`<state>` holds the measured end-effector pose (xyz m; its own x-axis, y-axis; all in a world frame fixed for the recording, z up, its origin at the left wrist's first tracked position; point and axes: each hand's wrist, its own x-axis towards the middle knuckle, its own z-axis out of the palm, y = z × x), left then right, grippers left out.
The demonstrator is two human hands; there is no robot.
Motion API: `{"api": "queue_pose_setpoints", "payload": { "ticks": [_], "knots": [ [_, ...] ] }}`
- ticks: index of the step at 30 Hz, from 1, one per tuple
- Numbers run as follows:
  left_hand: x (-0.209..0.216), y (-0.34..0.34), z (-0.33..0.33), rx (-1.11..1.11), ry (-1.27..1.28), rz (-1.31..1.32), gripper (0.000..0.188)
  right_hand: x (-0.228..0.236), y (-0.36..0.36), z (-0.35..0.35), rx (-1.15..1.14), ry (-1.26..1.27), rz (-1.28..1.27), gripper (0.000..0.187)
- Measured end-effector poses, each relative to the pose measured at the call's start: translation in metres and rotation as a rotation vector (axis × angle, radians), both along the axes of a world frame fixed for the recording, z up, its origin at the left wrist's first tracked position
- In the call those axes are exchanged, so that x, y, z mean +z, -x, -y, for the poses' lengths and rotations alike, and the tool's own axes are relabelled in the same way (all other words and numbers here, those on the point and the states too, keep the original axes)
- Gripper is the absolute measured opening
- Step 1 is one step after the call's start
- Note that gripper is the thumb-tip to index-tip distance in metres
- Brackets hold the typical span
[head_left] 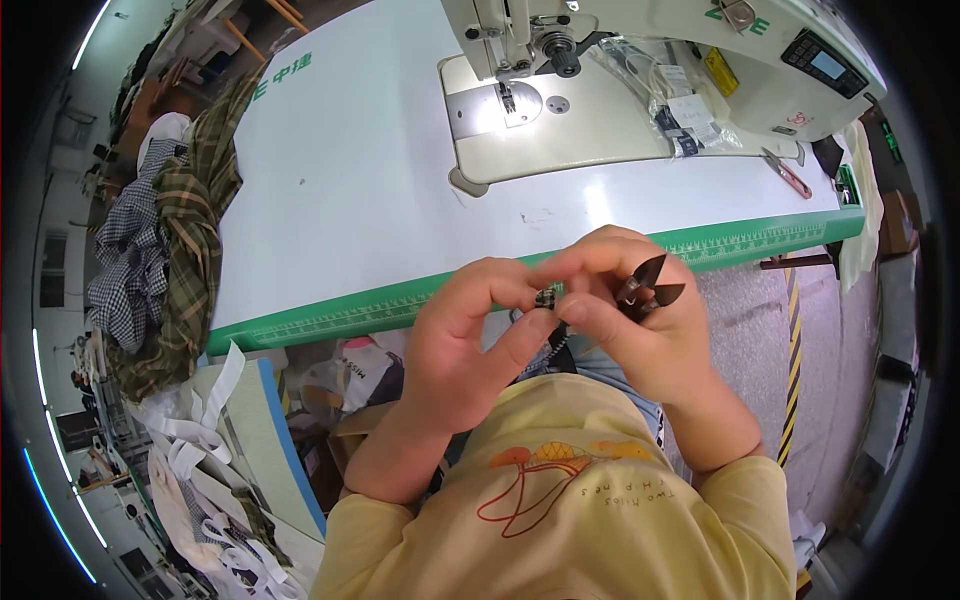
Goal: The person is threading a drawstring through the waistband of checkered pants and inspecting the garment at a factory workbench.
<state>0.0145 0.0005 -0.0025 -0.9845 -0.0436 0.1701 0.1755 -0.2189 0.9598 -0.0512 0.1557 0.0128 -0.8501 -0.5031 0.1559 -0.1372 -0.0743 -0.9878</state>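
My left hand (465, 335) is closed, its thumb and forefinger pinching a small dark piece with light bands (545, 298). What kind of piece it is, I cannot make out. From the other side the fingertips of my right hand (645, 330) meet it, thumb and forefinger drawn together. Tucked in the right hand is a pair of thread snips (650, 285), dark blades parted and sticking out past the fingers. Both hands are held in front of my chest, at the near edge of the white sewing table (350, 150).
A sewing machine (600, 100) stands at the far right, its needle area lit. Bagged parts (685, 105) and red-handled snips (788, 175) lie by it. A green ruler strip (760, 238) edges the table. Checked cloth (185, 220) hangs at the left, above white strips (205, 440).
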Motion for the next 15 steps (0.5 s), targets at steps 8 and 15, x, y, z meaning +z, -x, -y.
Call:
{"api": "queue_pose_setpoints", "payload": {
  "ticks": [8,15],
  "knots": [
    [0.009,-0.005,0.000,0.457,0.946,-0.644,0.026,-0.003,-0.009,-0.005,-0.073,0.220,0.044,0.005],
    [0.006,-0.014,0.004,0.481,1.188,-0.713,0.040,0.005,-0.008,-0.010,-0.017,0.017,-0.104,0.009]
  ]
}}
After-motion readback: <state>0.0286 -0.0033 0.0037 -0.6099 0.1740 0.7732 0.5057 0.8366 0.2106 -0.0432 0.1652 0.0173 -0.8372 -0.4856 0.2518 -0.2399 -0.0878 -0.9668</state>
